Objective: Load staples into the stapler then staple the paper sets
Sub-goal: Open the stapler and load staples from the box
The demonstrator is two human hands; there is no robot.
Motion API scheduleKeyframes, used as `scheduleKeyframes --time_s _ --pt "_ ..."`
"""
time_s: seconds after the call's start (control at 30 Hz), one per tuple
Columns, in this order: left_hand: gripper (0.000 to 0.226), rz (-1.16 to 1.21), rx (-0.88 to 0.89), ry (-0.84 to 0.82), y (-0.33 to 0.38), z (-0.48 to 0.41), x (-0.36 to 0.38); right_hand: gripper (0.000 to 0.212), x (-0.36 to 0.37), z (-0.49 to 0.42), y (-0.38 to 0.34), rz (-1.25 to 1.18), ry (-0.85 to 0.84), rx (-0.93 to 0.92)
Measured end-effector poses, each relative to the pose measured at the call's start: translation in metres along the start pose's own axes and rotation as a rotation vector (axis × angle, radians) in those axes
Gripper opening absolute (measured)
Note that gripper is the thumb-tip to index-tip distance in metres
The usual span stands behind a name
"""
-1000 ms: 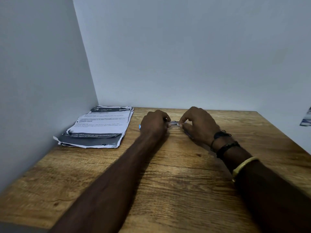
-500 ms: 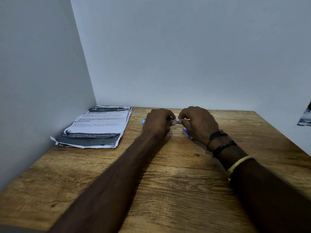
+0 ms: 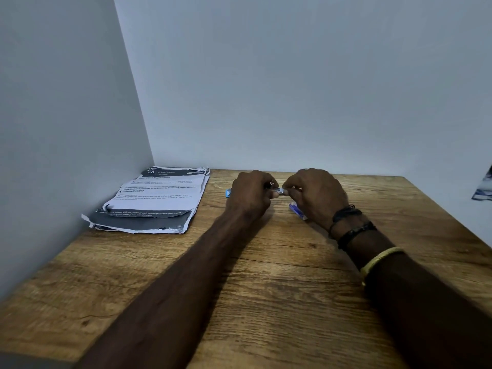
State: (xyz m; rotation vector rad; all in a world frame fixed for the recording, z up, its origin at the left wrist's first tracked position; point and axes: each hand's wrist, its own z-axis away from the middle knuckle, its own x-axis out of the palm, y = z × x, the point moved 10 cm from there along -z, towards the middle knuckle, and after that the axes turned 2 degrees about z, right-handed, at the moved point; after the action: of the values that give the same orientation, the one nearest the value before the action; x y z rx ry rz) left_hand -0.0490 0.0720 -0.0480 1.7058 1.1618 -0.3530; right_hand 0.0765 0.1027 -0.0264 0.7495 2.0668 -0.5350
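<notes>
My left hand (image 3: 250,194) and my right hand (image 3: 315,195) meet near the back of the wooden table (image 3: 266,288). Between their fingertips they pinch a small silvery strip of staples (image 3: 280,191). A light blue object (image 3: 228,193), likely the stapler, peeks out to the left of my left hand, mostly hidden. A small blue and white staple box (image 3: 296,210) lies on the table under my right hand. The paper sets (image 3: 157,201) lie stacked at the back left, printed with text and dark bands, with torn edges.
White walls close the table at the left and back. Another white wall stands on the right with a dark printed picture (image 3: 483,189) on it. My right wrist wears black bands and a yellow bangle (image 3: 378,261).
Both hands have drawn closer together around the staple strip. The blue box under my right hand and the blue object left of my left hand have come more into view.
</notes>
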Motion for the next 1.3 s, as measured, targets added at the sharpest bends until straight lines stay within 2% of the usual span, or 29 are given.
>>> scheduleKeyframes --time_s 0.17,0.27,0.4,0.57,0.87,1.07,1.3 --pt "0.016 0.011 -0.027 0.038 -0.004 -0.001 -0.006 0.027 0.003 0.000 -0.009 0.100 -0.044 -0.066" --pt "0.015 0.033 -0.029 0.039 -0.003 -0.001 -0.007 0.022 -0.001 0.002 -0.006 0.028 -0.014 -0.036" --pt "0.014 0.037 -0.021 0.034 -0.002 -0.002 -0.007 0.027 -0.003 0.005 -0.006 -0.084 -0.003 -0.057" --pt "0.016 0.048 -0.017 0.036 -0.004 -0.002 -0.007 0.024 0.001 0.005 0.002 -0.075 -0.017 -0.031" --pt "0.019 0.114 -0.025 0.044 -0.008 -0.004 -0.011 0.016 -0.009 0.008 0.021 -0.213 0.096 0.050" --pt "0.015 0.144 -0.025 0.017 -0.008 -0.004 -0.009 0.011 -0.011 0.006 0.025 -0.254 0.108 0.069" --pt "0.020 0.056 0.064 -0.106 0.004 -0.002 0.008 0.007 -0.010 0.004 0.024 -0.237 0.094 0.064"
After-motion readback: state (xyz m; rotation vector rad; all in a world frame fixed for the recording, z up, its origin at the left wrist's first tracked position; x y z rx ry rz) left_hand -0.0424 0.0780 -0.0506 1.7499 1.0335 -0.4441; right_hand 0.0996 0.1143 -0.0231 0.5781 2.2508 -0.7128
